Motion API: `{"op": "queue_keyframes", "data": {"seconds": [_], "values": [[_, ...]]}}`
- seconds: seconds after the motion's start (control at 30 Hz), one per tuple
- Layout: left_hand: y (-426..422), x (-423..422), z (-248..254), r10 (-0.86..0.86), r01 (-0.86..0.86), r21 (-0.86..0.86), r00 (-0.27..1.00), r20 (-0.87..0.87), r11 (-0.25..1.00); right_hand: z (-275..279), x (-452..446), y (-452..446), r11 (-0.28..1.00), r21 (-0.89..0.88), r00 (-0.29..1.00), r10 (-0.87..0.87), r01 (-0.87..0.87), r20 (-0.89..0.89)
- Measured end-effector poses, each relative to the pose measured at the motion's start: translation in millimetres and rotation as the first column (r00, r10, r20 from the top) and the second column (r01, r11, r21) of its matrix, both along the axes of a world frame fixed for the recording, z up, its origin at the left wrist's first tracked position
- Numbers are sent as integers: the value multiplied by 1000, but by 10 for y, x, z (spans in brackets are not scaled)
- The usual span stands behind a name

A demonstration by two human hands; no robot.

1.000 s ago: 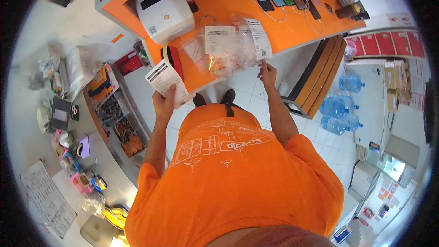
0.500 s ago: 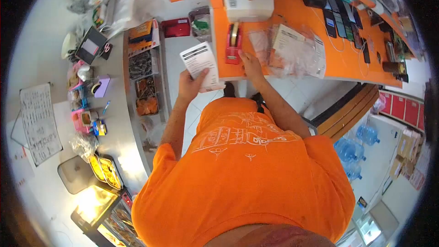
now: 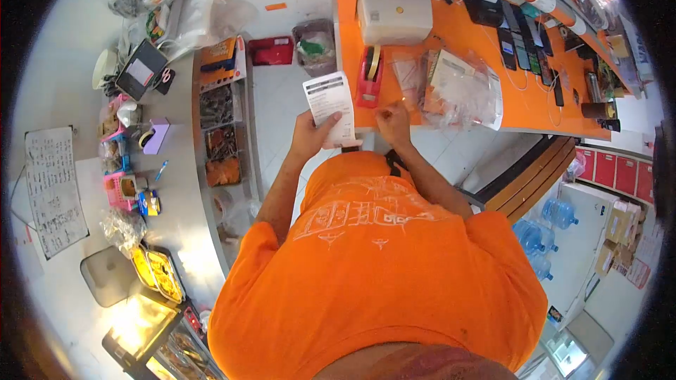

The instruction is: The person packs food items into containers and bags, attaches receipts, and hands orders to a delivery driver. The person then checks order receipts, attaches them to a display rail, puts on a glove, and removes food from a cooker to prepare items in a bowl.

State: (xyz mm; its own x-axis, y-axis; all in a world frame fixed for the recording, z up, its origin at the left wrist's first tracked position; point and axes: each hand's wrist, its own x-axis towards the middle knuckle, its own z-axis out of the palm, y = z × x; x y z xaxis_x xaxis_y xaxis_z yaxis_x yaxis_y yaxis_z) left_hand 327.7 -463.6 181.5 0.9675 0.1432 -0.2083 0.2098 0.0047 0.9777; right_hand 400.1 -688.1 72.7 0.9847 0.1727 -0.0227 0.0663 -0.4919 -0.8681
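My left hand [image 3: 315, 134] is closed on a printed paper receipt [image 3: 327, 100], its thumb across the front and the printed side facing up. To the right of the paper, a red tape dispenser [image 3: 368, 89] with a roll of tape stands at the orange counter's near left corner. Just below and right of it is my right hand [image 3: 393, 125], fingers curled into a pinch at the counter's front edge. Whatever may be between those fingertips is too small to make out. Clear plastic bags with papers [image 3: 451, 88] lie beyond this hand.
A white label printer [image 3: 394, 7] sits behind the dispenser on the orange counter [image 3: 451, 24]. Several phones [image 3: 524, 46] with cables lie farther right. At left runs a metal counter [image 3: 179, 162] with scissors and a purple tape dispenser [image 3: 156, 135]. A grey bin [image 3: 315, 56] stands ahead.
My right hand has drawn back from the red dispenser towards me, its fingers more curled. The receipt in my left hand has come slightly nearer the dispenser. The camera view has shifted a little.
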Motion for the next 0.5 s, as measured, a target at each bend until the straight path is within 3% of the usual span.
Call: {"op": "queue_keyframes", "data": {"seconds": [0.03, 0.07, 0.17, 0.2, 0.23, 0.27, 0.33, 0.43, 0.5], "values": [[19, 87, 18, -42, 42, 12, 999, 29, 999, 326, 23, 10, 952, 304, 984, 25, 30, -176], [0, 130, 38, -98, 98, 16, 994, 47, 995, 653, 20, -34, 817, 563, 937, 90, 124, -337], [-308, 397, 69, -351, 330, 157, 927, 134, 931, 1459, 194, -70, 674, 738, 922, 291, -8, -256], [-414, 523, 72, -436, 394, 238, 885, 162, 888, 1471, 302, -91, 740, 672, 967, 151, 28, -206], [-601, 678, 59, -416, 353, 237, 851, 321, 905, 1474, 485, -110, 793, 604, 990, 16, 72, -139], [-759, 851, 43, -434, 400, 190, 879, 198, 897, 1474, 712, -141, 835, 536, 992, -109, 123, -58], [-1062, 1169, 11, -466, 469, 86, 883, -55, 879, 1348, 1260, -530, 776, 581, 947, -320, 247, 25], [-1681, 1359, -289, -473, 430, -288, 876, -98, 856, 1177, 1801, -1155, 899, 51, 900, -434, 435, -27], [-2047, 1295, -482, -405, 309, -463, 906, -124, 831, 660, 2145, -1485, 828, -385, 886, -461, 407, -55]]}}
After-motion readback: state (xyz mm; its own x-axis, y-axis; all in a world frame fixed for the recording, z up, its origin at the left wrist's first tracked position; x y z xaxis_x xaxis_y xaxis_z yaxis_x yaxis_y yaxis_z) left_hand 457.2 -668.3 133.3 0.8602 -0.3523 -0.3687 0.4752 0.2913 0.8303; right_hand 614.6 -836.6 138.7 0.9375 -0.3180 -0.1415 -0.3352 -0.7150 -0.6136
